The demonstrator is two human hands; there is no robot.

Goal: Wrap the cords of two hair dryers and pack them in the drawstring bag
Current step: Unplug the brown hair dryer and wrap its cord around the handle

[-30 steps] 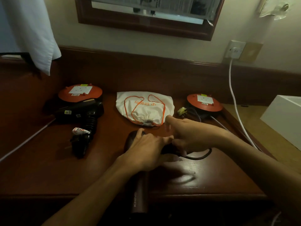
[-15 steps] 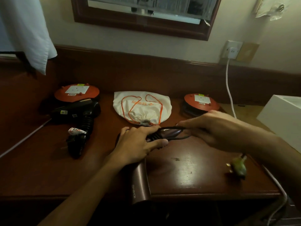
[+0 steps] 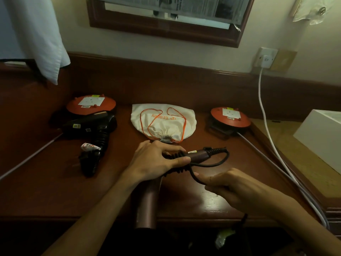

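Observation:
A brown hair dryer (image 3: 147, 204) lies on the wooden desk (image 3: 55, 191) with its barrel over the front edge. My left hand (image 3: 156, 159) grips its handle, where the black cord (image 3: 212, 164) is coiled. My right hand (image 3: 232, 189) pinches the cord just below the handle; the cord loops round the handle's end. The plug (image 3: 224, 237) hangs below the desk edge. A black hair dryer (image 3: 92, 126) with its cord wound on lies at the left. The white drawstring bag (image 3: 164, 120) with orange string lies flat at the back middle.
Two orange cable reels sit on the desk: one at the back left (image 3: 91, 106), one at the back right (image 3: 230, 117). A white cable (image 3: 265, 115) runs from the wall socket (image 3: 265, 59) down the right side. A white box (image 3: 321, 133) stands at the right.
My right hand has brought the cord from above the handle round to below it, nearer to me. The plug has dropped below the desk edge. My left hand has kept its grip.

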